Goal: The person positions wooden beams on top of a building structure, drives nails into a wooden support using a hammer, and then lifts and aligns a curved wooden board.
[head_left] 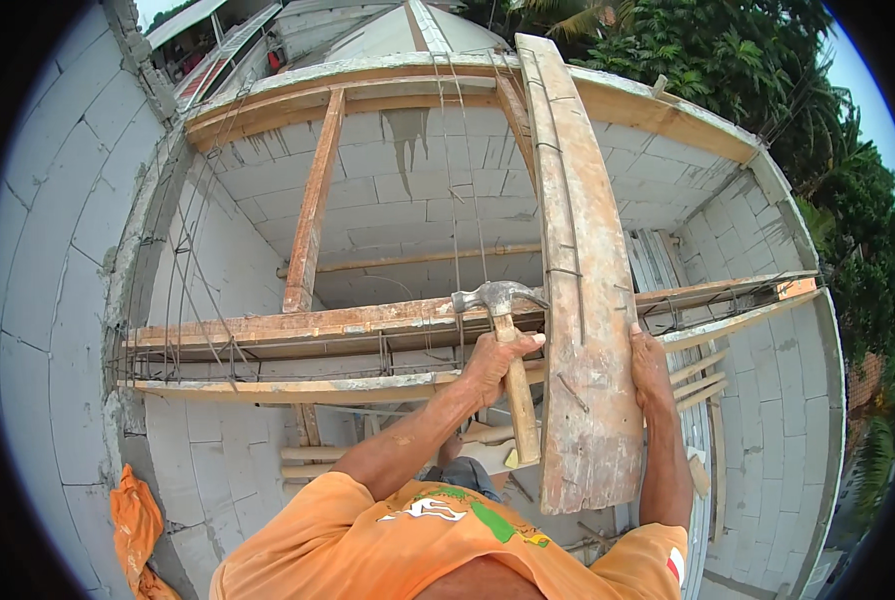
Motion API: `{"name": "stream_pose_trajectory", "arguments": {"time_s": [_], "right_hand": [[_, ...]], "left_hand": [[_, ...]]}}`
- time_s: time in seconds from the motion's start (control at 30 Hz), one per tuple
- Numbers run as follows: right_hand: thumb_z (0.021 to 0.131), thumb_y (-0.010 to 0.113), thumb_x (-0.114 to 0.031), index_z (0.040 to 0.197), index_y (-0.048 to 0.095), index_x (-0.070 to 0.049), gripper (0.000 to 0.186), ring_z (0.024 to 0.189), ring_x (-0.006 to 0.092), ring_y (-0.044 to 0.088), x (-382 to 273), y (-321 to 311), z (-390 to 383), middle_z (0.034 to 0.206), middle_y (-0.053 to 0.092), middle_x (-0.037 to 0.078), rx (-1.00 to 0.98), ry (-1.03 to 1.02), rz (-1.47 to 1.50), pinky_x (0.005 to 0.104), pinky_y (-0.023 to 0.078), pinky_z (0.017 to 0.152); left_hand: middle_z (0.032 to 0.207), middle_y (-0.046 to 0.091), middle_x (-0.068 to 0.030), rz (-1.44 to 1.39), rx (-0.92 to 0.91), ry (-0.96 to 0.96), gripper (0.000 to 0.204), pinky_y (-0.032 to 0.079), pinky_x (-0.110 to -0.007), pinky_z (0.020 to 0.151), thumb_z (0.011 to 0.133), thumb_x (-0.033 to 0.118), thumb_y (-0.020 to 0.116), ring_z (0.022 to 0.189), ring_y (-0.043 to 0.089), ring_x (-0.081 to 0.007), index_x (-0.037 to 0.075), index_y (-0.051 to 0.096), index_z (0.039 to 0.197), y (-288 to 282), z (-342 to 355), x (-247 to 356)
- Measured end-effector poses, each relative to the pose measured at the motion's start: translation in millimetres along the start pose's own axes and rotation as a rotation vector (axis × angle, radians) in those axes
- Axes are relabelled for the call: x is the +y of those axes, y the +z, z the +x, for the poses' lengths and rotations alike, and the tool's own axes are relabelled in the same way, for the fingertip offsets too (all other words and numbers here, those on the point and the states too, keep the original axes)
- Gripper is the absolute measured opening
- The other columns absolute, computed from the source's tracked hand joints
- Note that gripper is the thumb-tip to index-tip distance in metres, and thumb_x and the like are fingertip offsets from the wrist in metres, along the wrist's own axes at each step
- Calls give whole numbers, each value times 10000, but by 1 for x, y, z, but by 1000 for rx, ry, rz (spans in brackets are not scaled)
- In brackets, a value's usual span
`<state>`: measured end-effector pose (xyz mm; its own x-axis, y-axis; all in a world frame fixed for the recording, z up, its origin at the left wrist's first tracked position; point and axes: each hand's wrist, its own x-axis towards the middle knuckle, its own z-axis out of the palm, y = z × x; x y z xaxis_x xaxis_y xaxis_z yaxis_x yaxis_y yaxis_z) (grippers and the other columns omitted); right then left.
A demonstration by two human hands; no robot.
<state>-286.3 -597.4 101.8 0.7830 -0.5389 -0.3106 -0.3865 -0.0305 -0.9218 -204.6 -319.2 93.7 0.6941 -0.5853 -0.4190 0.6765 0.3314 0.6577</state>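
Where our orange shirt fills the lower edge, we see both forearms rising toward the work. Our left hand is closed around the wooden handle of a claw hammer, thumb up along the shaft, the steel head just above the fist and the handle end hanging down below it. Just beside it, our right hand lies against the right edge of a long weathered plank, fingers wrapped behind the board and the thumb on its face, so we hold it rather than merely touch it. The plank runs from near our chest up and away, over a horizontal timber formwork beam with thin steel rebar threaded along it. An orange cloth hangs at the lower left of the grey block wall. Beyond, more block walls enclose the room below, a slanted wooden prop leans against the far one, and green trees stand behind.
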Motion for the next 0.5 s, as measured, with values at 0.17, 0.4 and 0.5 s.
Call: {"name": "stream_pose_trajectory", "arguments": {"time_s": [0.17, 0.4, 0.5], "right_hand": [[1089, 474, -403, 1103, 665, 65, 505, 901, 183, 637, -2, 15, -6, 992, 700, 130, 12, 68, 54, 354, 526, 806], [1073, 493, -440, 1010, 683, 98, 575, 819, 185, 597, -21, 63, -35, 913, 688, 135, 110, -48, -197, 364, 498, 760], [1039, 527, -516, 962, 679, 116, 654, 806, 204, 577, -15, 84, -36, 864, 671, 156, 208, -8, -302, 383, 480, 757]], "left_hand": [[1173, 658, -198, -159, -207, -41, 295, 607, -442, 916, 892, 91, 725, 1059, 688, -284, -18, 585, 1127, -9, 1, 9], [922, 648, -88, -126, -120, -17, 187, 595, -380, 731, 834, 48, 748, 825, 672, -207, 26, 623, 972, -20, -13, 38], [861, 639, -88, -62, -95, 27, 191, 583, -364, 665, 802, 26, 755, 756, 661, -206, 9, 638, 951, -24, -25, 63]]}}
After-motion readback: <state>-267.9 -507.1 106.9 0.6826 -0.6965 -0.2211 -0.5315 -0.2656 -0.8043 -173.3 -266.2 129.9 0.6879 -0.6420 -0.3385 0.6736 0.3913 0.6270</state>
